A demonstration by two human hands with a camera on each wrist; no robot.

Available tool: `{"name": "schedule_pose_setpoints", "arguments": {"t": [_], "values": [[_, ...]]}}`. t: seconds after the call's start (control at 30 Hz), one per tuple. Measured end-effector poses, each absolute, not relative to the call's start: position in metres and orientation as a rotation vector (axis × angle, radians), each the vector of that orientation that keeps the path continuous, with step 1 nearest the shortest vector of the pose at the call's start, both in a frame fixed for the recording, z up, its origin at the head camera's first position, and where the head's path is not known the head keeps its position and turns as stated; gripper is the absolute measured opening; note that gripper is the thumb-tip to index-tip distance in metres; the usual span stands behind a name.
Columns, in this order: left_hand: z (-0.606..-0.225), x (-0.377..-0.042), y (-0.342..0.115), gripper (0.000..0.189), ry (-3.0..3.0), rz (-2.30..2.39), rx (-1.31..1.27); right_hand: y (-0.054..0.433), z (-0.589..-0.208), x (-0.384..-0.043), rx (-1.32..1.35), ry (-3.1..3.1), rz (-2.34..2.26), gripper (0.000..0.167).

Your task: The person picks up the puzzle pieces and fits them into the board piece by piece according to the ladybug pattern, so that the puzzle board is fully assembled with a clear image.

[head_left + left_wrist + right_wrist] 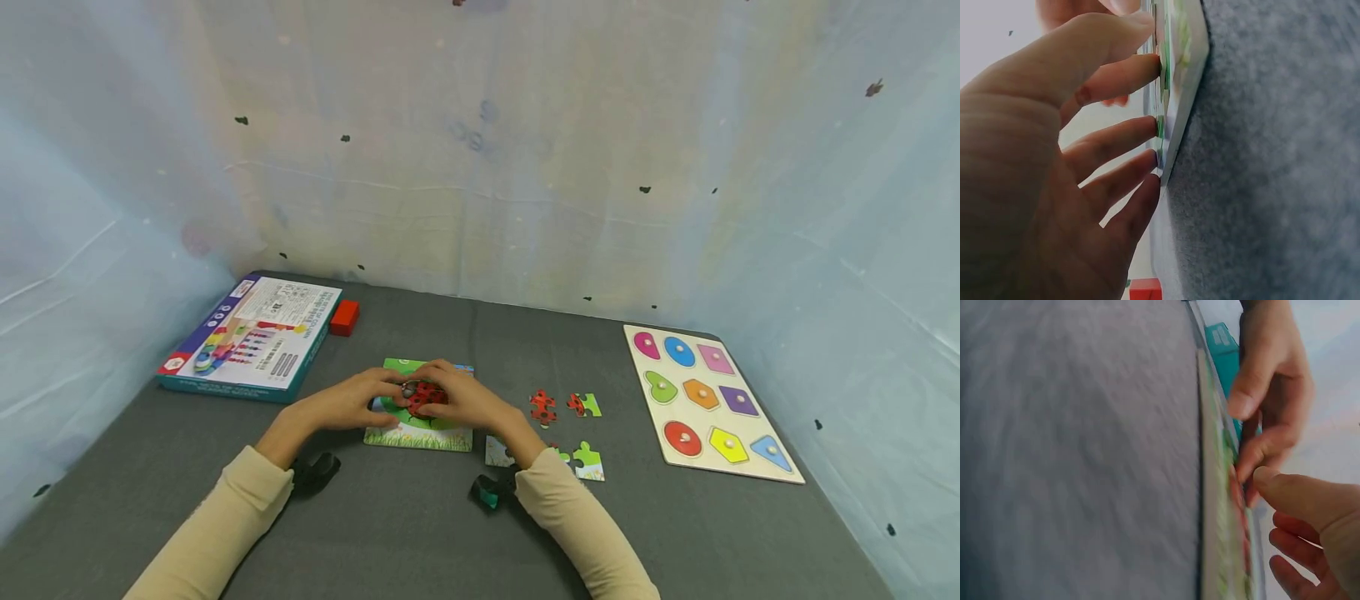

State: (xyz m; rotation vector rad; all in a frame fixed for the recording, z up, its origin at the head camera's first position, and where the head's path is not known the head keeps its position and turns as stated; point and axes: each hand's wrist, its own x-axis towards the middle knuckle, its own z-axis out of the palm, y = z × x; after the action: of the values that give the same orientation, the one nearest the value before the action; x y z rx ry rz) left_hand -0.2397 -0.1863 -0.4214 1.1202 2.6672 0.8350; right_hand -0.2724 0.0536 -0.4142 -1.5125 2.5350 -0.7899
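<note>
In the head view, a ladybird puzzle board lies flat on the grey table, just left of the frame's centre and below mid-height, with both of the person's hands meeting over it. The left hand reaches in from the lower left; the left wrist view shows its fingers spread apart and nearly straight, tips touching the board's face and edge, clamped on nothing. This placing appears to steady the board while leaving its middle accessible. The right hand arches in from the right, thumb and fingers apart, with the red ladybird picture showing between them; no grip on a piece is visible, though the undersides of the fingertips cannot be inspected. The loose bend suggests light pressing or aligning, which thin, flat pieces would call for. Right of the board lie a red spotted piece, a red-and-green piece and, lower, a green piece; a pale piece is partly hidden by the right wrist. Their position beside the right arm probably serves that hand's reach. A boxed toy and a red block stand to the left, and a shape board with its coloured shapes lies to the right; all three sit well apart from the hands, presumably so as not to obstruct them.
</note>
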Motion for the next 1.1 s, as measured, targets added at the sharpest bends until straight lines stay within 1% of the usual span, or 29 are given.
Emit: {"name": "schedule_pose_setpoints", "arguments": {"t": [0.27, 0.6, 0.87, 1.1], "values": [[-0.423, -0.241, -0.184, 0.026, 2.702, 0.813, 1.094, 0.093, -0.402, -0.279, -1.557, 2.596, -0.9, 0.052], [-0.424, -0.24, -0.182, 0.026, 2.679, 0.826, 1.014, 0.147, -0.393, -0.281, -1.48, 2.711, -0.968, 0.047], [-0.426, -0.239, -0.182, 0.028, 2.655, 0.843, 1.002, 0.177, -0.401, -0.282, -1.405, 2.781, -0.919, 0.047], [-0.425, -0.24, -0.182, 0.026, 2.645, 0.843, 1.046, 0.197, -0.409, -0.277, -1.317, 2.821, -0.851, 0.046]]}}
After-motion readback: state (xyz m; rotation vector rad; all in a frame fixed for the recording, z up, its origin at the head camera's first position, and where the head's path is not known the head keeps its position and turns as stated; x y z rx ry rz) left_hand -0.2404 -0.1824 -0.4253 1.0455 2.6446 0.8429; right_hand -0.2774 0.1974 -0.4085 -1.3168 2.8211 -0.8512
